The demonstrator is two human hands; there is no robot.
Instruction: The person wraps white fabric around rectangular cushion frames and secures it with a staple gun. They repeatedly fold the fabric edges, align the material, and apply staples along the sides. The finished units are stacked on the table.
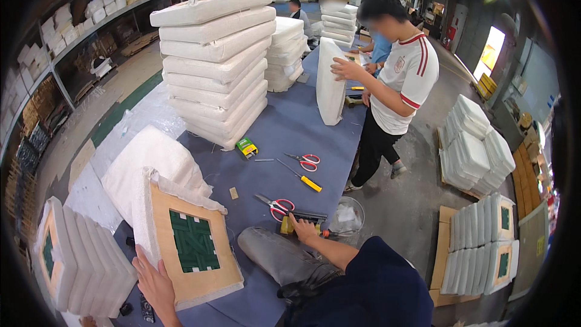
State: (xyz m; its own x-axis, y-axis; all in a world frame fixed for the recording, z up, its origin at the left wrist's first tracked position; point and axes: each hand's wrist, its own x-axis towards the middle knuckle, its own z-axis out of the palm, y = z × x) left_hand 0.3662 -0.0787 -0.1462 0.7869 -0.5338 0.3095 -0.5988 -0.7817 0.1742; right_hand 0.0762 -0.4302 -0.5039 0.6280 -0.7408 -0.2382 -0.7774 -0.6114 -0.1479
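A seat cushion with white cloth edges, a pale wooden frame (pixel 227 248) and green woven webbing (pixel 192 245) in its opening lies tilted at the front left of the table. My left hand (pixel 156 281) rests against its left edge, fingers stretched out and thumb apart. My right hand (pixel 304 230) is closed around a black and yellow staple gun (pixel 311 216) at the table's right edge, beside my knee. Red-handled scissors (pixel 280 207) lie just beyond the gun. Another white cushion (pixel 154 169) leans behind the framed one.
Farther along are a yellow-handled screwdriver (pixel 310 183), more scissors (pixel 309 161), a green and yellow box (pixel 247 148) and a tall cushion stack (pixel 218 66). Stacked cushions (pixel 91 260) stand at left. A co-worker (pixel 399 66) holds a cushion upright across the table. A clear bin (pixel 348 217) stands by the edge.
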